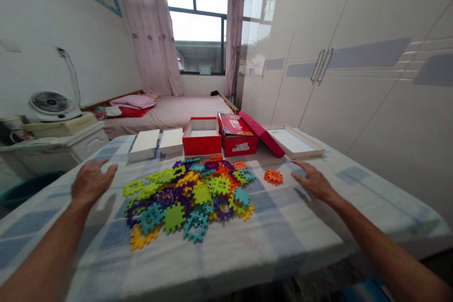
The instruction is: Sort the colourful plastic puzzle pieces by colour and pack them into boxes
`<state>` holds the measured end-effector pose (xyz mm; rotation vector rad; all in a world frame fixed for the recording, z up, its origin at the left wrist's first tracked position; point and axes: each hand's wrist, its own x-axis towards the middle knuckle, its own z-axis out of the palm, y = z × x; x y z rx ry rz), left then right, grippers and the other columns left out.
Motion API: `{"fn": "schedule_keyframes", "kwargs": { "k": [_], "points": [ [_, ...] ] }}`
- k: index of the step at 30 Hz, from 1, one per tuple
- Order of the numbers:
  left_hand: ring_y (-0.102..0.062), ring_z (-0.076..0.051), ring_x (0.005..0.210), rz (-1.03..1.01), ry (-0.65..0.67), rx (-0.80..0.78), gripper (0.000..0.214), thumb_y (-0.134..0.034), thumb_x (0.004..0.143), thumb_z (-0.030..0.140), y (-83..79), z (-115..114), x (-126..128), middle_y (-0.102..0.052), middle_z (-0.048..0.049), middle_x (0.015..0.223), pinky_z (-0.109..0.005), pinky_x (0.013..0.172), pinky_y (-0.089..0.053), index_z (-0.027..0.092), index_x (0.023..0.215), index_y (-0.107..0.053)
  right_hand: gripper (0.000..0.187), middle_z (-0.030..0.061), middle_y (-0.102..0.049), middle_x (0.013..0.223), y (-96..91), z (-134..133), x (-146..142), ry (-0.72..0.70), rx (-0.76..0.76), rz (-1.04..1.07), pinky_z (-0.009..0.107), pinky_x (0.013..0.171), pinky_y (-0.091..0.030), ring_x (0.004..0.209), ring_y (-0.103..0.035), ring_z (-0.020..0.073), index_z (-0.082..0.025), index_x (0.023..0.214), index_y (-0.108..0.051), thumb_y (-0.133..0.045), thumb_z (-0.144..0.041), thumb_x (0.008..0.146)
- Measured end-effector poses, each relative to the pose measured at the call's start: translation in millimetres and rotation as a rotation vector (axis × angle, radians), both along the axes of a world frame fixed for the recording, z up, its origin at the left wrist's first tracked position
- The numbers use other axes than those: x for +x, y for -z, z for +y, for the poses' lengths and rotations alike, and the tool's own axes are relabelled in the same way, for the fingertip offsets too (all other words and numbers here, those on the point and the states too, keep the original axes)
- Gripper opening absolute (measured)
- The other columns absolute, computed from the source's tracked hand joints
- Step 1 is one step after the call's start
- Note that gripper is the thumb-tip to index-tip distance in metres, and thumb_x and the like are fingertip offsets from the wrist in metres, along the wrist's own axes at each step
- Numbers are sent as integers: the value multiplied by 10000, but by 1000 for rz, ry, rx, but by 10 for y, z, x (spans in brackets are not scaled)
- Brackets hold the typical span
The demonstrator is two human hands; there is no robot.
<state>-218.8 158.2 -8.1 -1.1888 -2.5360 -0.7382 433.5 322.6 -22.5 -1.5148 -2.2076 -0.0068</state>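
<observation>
A heap of interlocking plastic building pieces [201,193] in green, teal, purple, yellow and orange lies on the cloth-covered table. My left hand [91,181] is held over the cloth to the left of the heap, fingers apart and nothing in it. On the other side, my right hand [313,180] is stretched out with its fingers apart, also holding nothing. Closest to it is an orange piece [273,177] that lies by itself to the right of the heap, with a small gap between them.
Behind the heap stand two white boxes [144,145], an open red box [201,145], a second red box [239,145] and a leaning red lid [262,133]. A shallow white tray [320,152] is at right. Wardrobe doors [354,80] rise beyond the table's right side.
</observation>
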Motion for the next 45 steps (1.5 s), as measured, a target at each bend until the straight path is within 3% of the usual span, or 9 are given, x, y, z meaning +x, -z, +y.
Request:
{"fn": "schedule_keyframes", "kwargs": {
  "k": [2, 5, 8, 12, 18, 24, 32, 37, 45],
  "points": [
    [-423, -264, 1288, -48, 15, 36, 565, -325, 849, 377, -11, 198, 332, -514, -196, 1331, -364, 1093, -322, 35, 1235, -556, 528, 106, -500, 1377, -47, -74, -462, -165, -41, -11, 413, 1050, -378, 1263, -461, 249, -187, 1333, -493, -429, -435, 871],
    [-414, -271, 1302, -83, 2, 37, 558, -311, 849, 341, 113, 278, 562, -509, -212, 1337, -359, 1095, -322, 12, 1221, -566, 503, 114, -495, 1376, -12, -142, -822, -221, -89, -119, 473, 1053, -348, 1301, -407, 287, -203, 1306, -531, -474, -417, 855],
    [-455, -299, 1267, -128, -4, -6, 542, -320, 835, 315, 246, 225, 538, -549, -215, 1295, -398, 1059, -372, 11, 1193, -592, 428, 131, -526, 1327, 61, -141, -814, -121, -120, -167, 486, 997, -386, 1224, -478, 274, -192, 1253, -574, -407, -351, 891],
    [-475, -302, 1249, -145, -8, -54, 509, -348, 826, 305, 290, 195, 465, -570, -189, 1289, -415, 1048, -382, 46, 1179, -609, 418, 170, -500, 1339, 25, -100, -740, 83, 15, -211, 532, 975, -377, 1245, -436, 327, -152, 1226, -586, -462, -249, 839],
    [-475, -304, 1250, -120, -3, -112, 488, -363, 835, 302, 284, 236, 479, -573, -191, 1287, -419, 1046, -385, 52, 1167, -620, 381, 118, -593, 1244, -135, 8, -1339, -270, -85, -51, 329, 988, -392, 1127, -551, 216, -150, 1207, -603, -451, -278, 883],
    [-498, -285, 1239, -55, -14, -180, 460, -405, 834, 325, 320, 235, 430, -585, -170, 1283, -388, 1035, -408, 99, 1155, -645, 335, 131, -659, 1038, 10, 246, -1822, -177, -131, 59, 304, 869, -415, 984, -587, 219, -127, 1068, -669, -463, -323, 891],
    [-500, -323, 1215, -36, 8, -262, 526, -357, 839, 370, 353, 297, 341, -572, -197, 1278, -425, 1042, -380, 70, 1175, -628, 148, 88, -662, 917, 66, 252, -1787, -129, -161, 132, 278, 773, -421, 883, -587, 190, -146, 851, -664, -578, -242, 779],
    [-494, -312, 1220, -21, 15, -293, 544, -330, 841, 383, 365, 304, 314, -567, -182, 1288, -402, 1053, -363, 79, 1187, -620, 172, 19, -669, 818, -1, 249, -1748, -78, -182, 263, 219, 652, -443, 722, -604, 121, -158, 939, -599, -518, -239, 812],
    [-509, -306, 1207, -13, -6, -281, 525, -366, 820, 391, 390, 318, 294, -581, -169, 1280, -408, 1031, -393, 106, 1172, -632, 243, 106, -669, 919, -153, 395, -1127, 149, -80, 253, 329, 773, -444, 863, -610, 222, -148, 905, -650, -439, -213, 803]
  ]
}}
